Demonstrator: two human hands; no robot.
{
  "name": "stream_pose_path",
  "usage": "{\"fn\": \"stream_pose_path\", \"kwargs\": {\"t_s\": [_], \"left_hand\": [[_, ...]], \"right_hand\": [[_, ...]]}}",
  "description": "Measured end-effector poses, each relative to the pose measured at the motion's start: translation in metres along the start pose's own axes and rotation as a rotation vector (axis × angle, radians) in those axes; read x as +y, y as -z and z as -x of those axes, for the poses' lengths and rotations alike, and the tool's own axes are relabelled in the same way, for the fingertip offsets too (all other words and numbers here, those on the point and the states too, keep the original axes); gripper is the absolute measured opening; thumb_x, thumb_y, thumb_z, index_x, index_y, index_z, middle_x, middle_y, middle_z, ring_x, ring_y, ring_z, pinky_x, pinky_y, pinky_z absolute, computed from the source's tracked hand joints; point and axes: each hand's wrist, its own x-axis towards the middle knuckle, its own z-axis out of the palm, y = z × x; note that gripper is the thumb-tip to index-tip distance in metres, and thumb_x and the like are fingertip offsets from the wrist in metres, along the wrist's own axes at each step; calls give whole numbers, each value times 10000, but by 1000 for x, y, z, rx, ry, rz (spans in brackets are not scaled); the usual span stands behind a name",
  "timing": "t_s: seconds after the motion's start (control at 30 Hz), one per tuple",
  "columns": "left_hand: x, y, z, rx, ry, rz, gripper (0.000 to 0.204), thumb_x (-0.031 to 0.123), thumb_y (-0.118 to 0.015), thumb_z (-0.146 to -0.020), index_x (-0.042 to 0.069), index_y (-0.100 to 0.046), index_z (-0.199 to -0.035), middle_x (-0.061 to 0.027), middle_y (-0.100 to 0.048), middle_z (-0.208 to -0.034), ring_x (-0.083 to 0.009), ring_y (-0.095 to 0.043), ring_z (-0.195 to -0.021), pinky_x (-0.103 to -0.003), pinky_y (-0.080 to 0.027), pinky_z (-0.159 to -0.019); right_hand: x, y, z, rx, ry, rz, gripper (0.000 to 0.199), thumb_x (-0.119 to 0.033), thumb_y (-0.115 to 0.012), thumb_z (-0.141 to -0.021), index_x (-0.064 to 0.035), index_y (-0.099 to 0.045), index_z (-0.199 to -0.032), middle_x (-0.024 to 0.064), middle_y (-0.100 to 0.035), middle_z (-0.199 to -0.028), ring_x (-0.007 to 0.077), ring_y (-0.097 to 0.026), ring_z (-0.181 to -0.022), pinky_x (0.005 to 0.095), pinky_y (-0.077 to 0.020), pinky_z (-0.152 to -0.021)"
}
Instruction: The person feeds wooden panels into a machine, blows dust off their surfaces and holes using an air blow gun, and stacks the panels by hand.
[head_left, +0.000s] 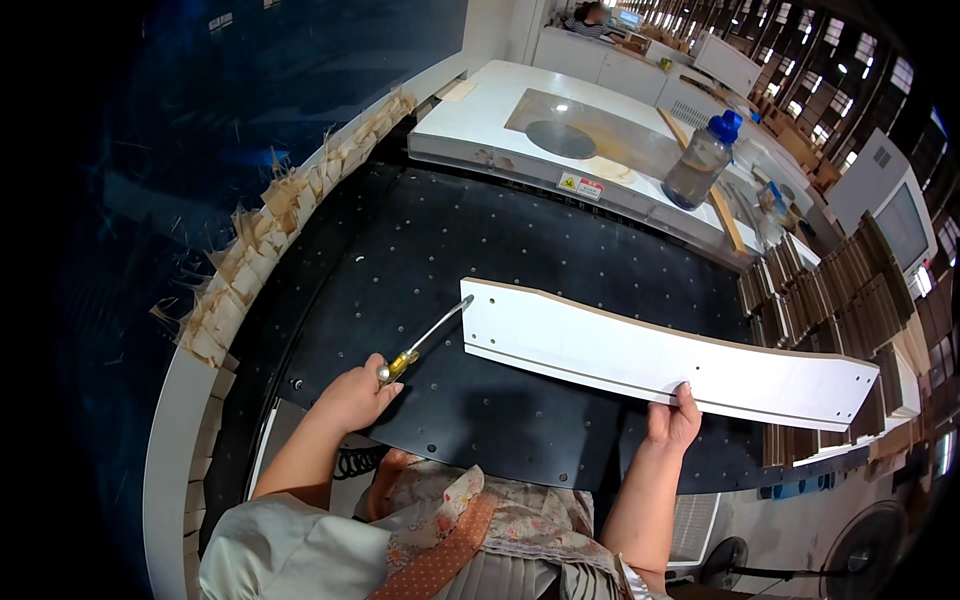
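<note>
My left hand (352, 394) is closed round the yellow handle of a screwdriver (432, 331). The metal shaft slants up to the right, and its tip meets the left end of a long white board (600, 345), close to the corner holes. Gripping the board's lower edge right of its middle is my right hand (676, 418), thumb on the white face and the other fingers hidden behind. The board is tilted toward me above the black table, with small drilled holes near both ends and a groove along its lower edge.
A black studded table (420, 250) lies under the work. Stacked boards (810, 300) stand at the right. A water bottle (698, 160) and a wooden strip (728, 220) rest on the white machine top (470, 110). Frayed strips (260, 235) line the left edge. A fan (865, 550) stands lower right.
</note>
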Motion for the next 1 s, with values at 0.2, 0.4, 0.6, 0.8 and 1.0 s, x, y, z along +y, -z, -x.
{"fn": "stream_pose_path", "kwargs": {"t_s": [0.2, 0.4, 0.6, 0.8, 1.0], "left_hand": [[-4, 0, 4, -42, -3, -22, 370, 295, -583, -873, 9, -422, -1043, -225, -601, -770, -425, -587, -781, -450, -457, -670], [7, -4, 5, -144, 14, -54, 393, 332, -553, -886, 5, -430, -1065, -236, -621, -840, -422, -592, -825, -473, -461, -712], [7, -4, 1, -139, 27, -94, 390, 340, -550, -888, 8, -435, -1056, -225, -624, -830, -409, -598, -829, -474, -462, -712], [1, -7, 0, -403, -121, 1, 366, 364, -563, -885, 41, -468, -1027, -193, -625, -792, -377, -607, -802, -445, -457, -677], [-11, -6, 3, -590, -177, 217, 288, 306, -585, -895, 63, -486, -1014, -62, -563, -641, -159, -581, -548, -297, -458, -524]], "right_hand": [[1, 0, -1, 21, 1, -10, 583, 91, -588, -745, -21, -429, -1294, 132, -529, -1240, 304, -503, -1158, 489, -365, -1036], [1, -6, 0, 52, -13, -1, 574, 87, -591, -749, 1, -423, -1291, 149, -534, -1224, 307, -509, -1146, 489, -375, -1030], [3, -7, -1, 197, -19, 14, 533, 64, -590, -766, 29, -426, -1272, 168, -532, -1221, 316, -508, -1148, 493, -399, -1010], [5, 2, -3, 290, -78, -75, 466, 30, -529, -808, 44, -429, -1263, 188, -517, -1247, 336, -491, -1172, 508, -362, -1041], [6, -12, 5, 463, -21, -120, 422, -31, -492, -851, 39, -434, -1262, 190, -504, -1270, 344, -470, -1196, 507, -328, -1063]]}}
